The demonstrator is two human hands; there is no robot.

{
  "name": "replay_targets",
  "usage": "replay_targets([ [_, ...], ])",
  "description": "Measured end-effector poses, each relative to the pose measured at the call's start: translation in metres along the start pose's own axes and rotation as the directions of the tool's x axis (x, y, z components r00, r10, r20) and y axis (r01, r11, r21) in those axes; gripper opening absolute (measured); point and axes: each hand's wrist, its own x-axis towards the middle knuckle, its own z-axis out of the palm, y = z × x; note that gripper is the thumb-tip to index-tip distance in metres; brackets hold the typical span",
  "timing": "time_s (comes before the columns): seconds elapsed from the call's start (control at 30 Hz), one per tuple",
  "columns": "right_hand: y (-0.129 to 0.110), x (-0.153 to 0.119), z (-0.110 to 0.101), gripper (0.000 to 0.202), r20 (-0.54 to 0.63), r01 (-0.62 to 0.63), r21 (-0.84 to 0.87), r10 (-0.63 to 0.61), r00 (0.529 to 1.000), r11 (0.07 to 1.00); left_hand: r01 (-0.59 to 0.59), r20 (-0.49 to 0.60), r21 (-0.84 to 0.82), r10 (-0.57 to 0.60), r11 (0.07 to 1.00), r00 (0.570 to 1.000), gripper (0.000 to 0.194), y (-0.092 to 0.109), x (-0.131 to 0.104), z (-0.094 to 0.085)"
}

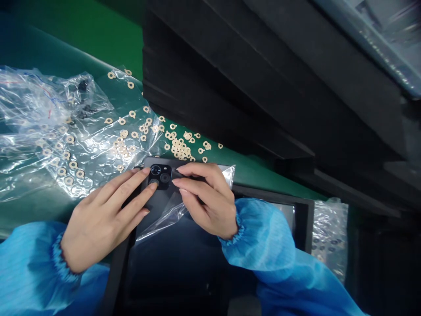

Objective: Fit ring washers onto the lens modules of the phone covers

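A dark device (151, 206) with a square module of round lenses (161, 176) at its upper part lies in front of me, back side up. My left hand (105, 210) rests along its left side, fingers stretched, two fingertips touching the module's left edge. My right hand (208, 195) is bent over the device just right of the lenses. Its fingertips are drawn close together; what they hold, if anything, I cannot make out. Clear film (164, 218) spreads under the right hand, one corner sticking out past the knuckles.
Many small pale rings with tabs (180, 149) lie scattered on the green table (49, 206). Crumpled clear bags (42, 101) cover the left side. A dark tray (307, 219) sits beneath the device. Another clear bag (330, 232) is at right. Black ridged panels (246, 79) stand behind.
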Motion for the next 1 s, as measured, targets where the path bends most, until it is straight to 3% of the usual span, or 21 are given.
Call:
replay_targets([
  [0.2, -0.001, 0.000, -0.001, 0.020, -0.013, -0.005, 0.008, 0.006, 1.000, 1.000, 0.070, 0.045, -0.084, -0.067, 0.994, 0.997, 0.044, 0.005, -0.001, 0.002],
  [0.5, 0.000, 0.002, 0.001, 0.018, -0.006, -0.017, -0.007, 0.017, 1.000, 1.000, 0.040, -0.003, 0.045, -0.040, 0.998, 0.999, 0.043, 0.010, -0.002, 0.004],
  [0.8, -0.005, 0.000, 0.006, 0.019, 0.141, 0.222, -0.316, -0.186, 0.972, 0.922, -0.033, -0.023, 0.053, 0.035, 0.998, 0.999, 0.041, 0.003, 0.000, -0.003],
  [1.0, -0.001, -0.003, 0.009, 0.020, 0.201, 0.299, -0.377, -0.238, 0.950, 0.877, -0.088, -0.007, 0.075, 0.088, 0.993, 0.996, 0.043, -0.004, 0.000, -0.005],
])
